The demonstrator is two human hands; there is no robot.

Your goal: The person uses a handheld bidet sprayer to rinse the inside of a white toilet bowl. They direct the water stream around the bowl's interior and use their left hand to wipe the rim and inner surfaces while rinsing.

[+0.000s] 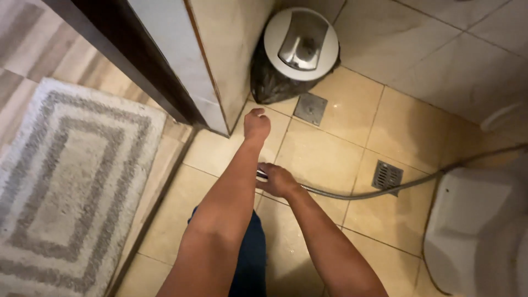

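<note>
My right hand (279, 180) is closed around a small hand sprayer (262, 175) whose metal hose (363, 193) runs off to the right across the floor. The sprayer's head sits against my bare leg (231, 192), which stretches forward with its foot (257, 124) resting on the beige tiled floor (324, 159). My left hand is out of sight.
A white-lidded bin (300, 44) with a dark bag stands in the corner beside the wall. Two floor drains (311, 108) (387, 176) lie in the tiles. A white toilet (478, 225) is at the right. A grey-and-white mat (71, 176) lies past the door frame (137, 60).
</note>
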